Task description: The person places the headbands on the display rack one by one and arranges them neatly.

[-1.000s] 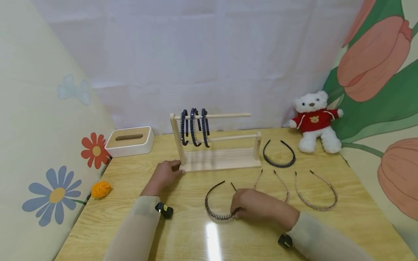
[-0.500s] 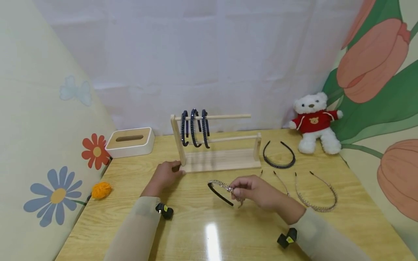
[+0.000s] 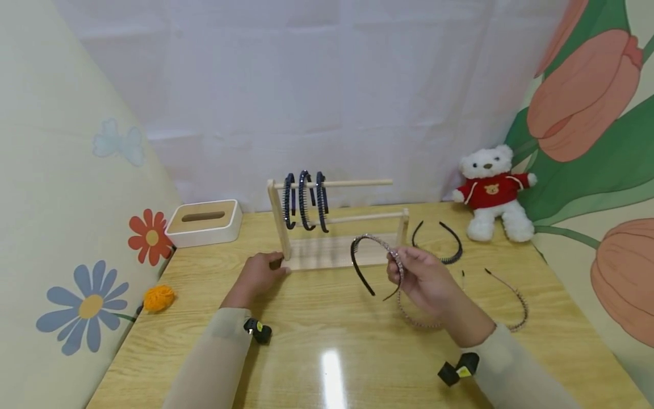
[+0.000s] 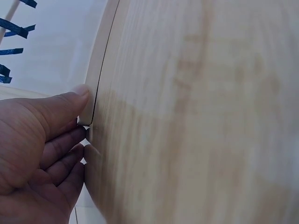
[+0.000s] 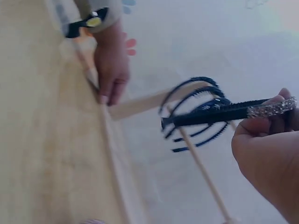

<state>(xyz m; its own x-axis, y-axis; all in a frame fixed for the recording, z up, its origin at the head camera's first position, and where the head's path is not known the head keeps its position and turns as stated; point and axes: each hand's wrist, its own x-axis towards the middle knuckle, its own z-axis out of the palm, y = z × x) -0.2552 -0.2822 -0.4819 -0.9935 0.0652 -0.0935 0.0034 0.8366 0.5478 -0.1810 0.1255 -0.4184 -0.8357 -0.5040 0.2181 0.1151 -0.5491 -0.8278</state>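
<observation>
In the head view my right hand [image 3: 426,281] pinches a headband [image 3: 353,255], black inside with sparkling stones outside, raised before the wooden rack [image 3: 327,253]. Its two ends point down, and the rack's upper rod [image 5: 201,163] lies beyond it in the right wrist view. Three dark toothed headbands [image 3: 302,204] hang towards the left of that rod. My left hand [image 3: 259,274] holds the front left corner of the rack's base, thumb [image 4: 74,100] on its edge and fingers curled at the corner.
A black headband [image 3: 453,258] lies right of the rack. Two pinkish beaded headbands lie nearer, one [image 3: 416,322] partly behind my right hand, the other [image 3: 523,307] farther right. A teddy bear [image 3: 490,193], tissue box [image 3: 202,232] and orange yarn ball [image 3: 159,297] stand around.
My right hand has picked the headband up off the table, turned its ends downward and moved it up and right towards the rack. My left hand has stayed at the base corner.
</observation>
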